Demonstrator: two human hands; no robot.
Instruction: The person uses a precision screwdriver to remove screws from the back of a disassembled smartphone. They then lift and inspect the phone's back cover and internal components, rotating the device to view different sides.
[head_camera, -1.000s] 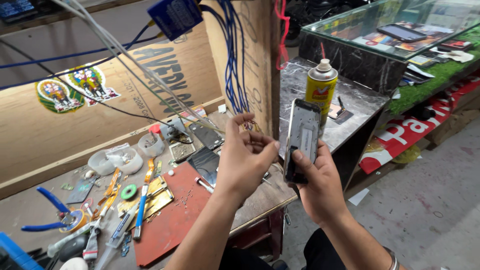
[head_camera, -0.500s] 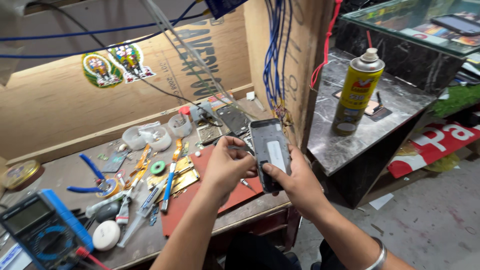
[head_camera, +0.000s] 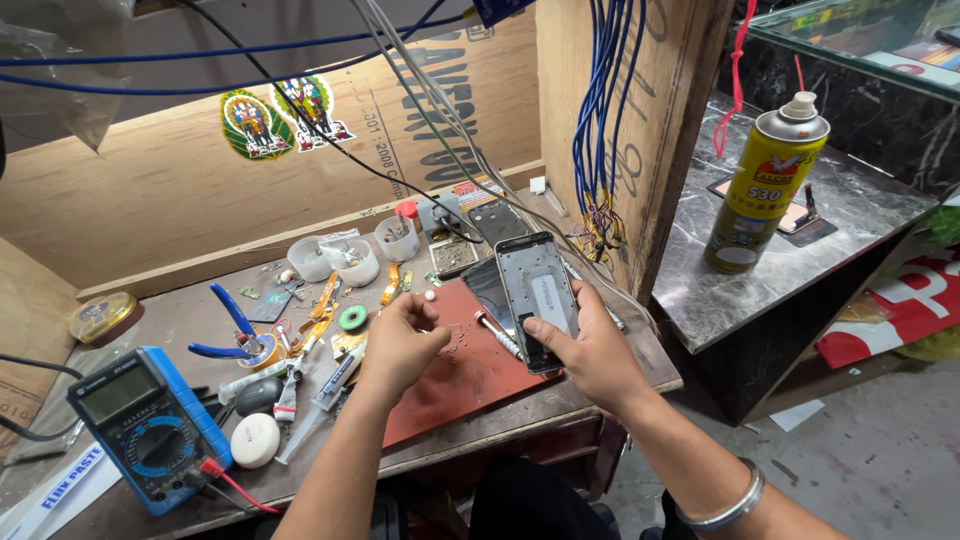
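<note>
My right hand (head_camera: 592, 358) grips a dark phone frame (head_camera: 540, 298) by its lower end and holds it tilted just above the red work mat (head_camera: 470, 378), thumb on its face. My left hand (head_camera: 400, 340) hovers left of the phone over the mat, its fingertips pinched together near a tiny white bead (head_camera: 430, 295); whether they hold anything I cannot tell. A small screwdriver (head_camera: 497, 335) lies on the mat between my hands. Another dark phone panel (head_camera: 488, 284) lies behind the held frame.
A blue multimeter (head_camera: 150, 425) sits at the front left, with blue pliers (head_camera: 233, 328), a green ring (head_camera: 352, 318), tweezers and small plastic cups (head_camera: 350, 262) behind. Blue wires (head_camera: 598, 130) hang down a wooden post. A yellow spray can (head_camera: 765, 185) stands on the marble counter (head_camera: 800, 265).
Both hands came down from chest height to the bench. My left hand left the phone frame and moved left; my right hand still holds it, now low over the mat.
</note>
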